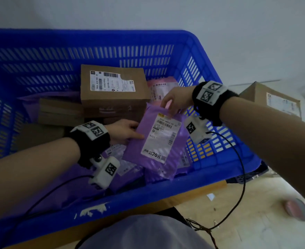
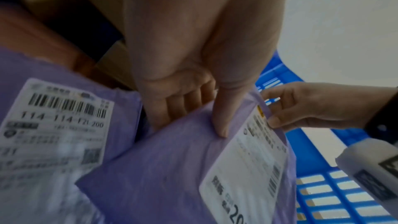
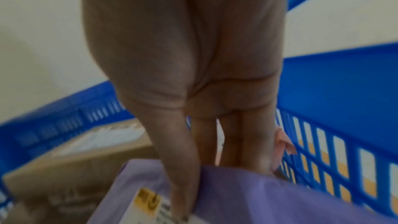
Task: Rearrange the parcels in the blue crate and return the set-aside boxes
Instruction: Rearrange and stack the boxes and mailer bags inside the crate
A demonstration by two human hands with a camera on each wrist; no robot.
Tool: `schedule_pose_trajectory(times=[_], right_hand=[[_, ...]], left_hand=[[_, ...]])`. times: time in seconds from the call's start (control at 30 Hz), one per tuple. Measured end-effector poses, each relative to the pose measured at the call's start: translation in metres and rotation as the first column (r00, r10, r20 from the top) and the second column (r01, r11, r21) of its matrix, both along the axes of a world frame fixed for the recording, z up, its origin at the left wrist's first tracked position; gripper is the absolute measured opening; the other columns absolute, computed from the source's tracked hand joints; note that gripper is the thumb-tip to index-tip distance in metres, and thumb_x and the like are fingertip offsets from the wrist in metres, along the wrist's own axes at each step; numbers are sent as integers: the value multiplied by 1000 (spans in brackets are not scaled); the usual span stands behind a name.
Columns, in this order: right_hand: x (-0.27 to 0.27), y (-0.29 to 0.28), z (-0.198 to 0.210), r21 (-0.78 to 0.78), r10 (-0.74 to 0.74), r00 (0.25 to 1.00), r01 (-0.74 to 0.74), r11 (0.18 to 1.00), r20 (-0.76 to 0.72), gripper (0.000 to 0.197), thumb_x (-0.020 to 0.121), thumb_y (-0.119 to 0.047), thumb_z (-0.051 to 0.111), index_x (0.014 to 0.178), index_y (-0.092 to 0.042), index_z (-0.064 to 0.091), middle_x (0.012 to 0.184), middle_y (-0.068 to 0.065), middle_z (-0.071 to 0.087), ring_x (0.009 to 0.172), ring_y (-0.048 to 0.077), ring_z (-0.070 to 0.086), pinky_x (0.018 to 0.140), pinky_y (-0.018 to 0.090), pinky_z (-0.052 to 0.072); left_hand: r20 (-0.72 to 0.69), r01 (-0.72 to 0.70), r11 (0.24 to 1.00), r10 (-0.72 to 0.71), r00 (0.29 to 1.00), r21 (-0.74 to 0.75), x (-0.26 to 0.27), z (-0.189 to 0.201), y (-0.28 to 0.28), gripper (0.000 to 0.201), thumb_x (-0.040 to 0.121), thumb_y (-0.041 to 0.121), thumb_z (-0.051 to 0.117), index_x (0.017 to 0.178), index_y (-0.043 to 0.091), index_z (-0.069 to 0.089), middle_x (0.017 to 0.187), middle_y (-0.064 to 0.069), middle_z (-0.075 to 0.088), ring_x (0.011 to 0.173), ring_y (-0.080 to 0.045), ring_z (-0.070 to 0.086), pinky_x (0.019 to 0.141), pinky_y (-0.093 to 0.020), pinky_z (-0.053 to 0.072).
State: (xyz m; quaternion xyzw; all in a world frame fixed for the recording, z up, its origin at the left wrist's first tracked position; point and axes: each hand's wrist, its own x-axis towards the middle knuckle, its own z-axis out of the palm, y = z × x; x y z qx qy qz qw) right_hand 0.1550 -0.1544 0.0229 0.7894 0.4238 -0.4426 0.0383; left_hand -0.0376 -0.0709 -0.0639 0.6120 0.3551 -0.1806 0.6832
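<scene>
A purple mailer bag [image 1: 157,141] with a white shipping label is held tilted over the near right part of the blue crate [image 1: 211,178]. My left hand [image 1: 128,131] grips its left edge, thumb on top [image 2: 219,125] and fingers beneath. My right hand [image 1: 175,103] pinches its far top edge, thumb on the label corner [image 3: 183,193]. A large cardboard box [image 1: 112,88] stands at the crate's back middle, with flatter brown boxes [image 1: 61,112] to its left. More purple bags [image 2: 53,134] lie under the held one.
A pink mailer [image 1: 163,88] lies behind my right hand near the crate's right wall. Outside the crate, at right, a cardboard box [image 1: 274,101] sits on the floor. Cables [image 1: 238,159] trail from both wrists. A pink slipper [image 1: 295,209] lies on the floor near right.
</scene>
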Motion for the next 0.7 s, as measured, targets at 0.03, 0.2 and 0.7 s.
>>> schedule_pose_trajectory(times=[0.03,0.2,0.7], right_hand=[[-3,3,-7,8,64,997,-64,998,53,45,80,-4,71,122,-15,61,110,13,65,90,22,61,66,25,54],[-10,4,-45,0,269,945,-274,962,188,54,74,-9,76,125,-12,59,122,8,63,103,21,59,79,22,41],[-25,2,-95,-284,520,851,-480,830,81,55,86,-16,66,137,-8,47,138,11,53,126,24,51,93,25,40]], left_hand=[[-13,-18,1000,18,1000,-22,2,-8,-2,35,87,3,62,122,8,55,95,-5,66,75,-14,64,55,-24,57],[-133,-84,989,68,989,-120,4,-40,-8,39,86,-3,61,124,3,53,119,-17,61,104,-33,61,89,-50,51],[-278,-8,999,17,960,34,27,-56,-29,5,91,1,54,95,4,54,74,-9,56,65,-19,58,58,-29,58]])
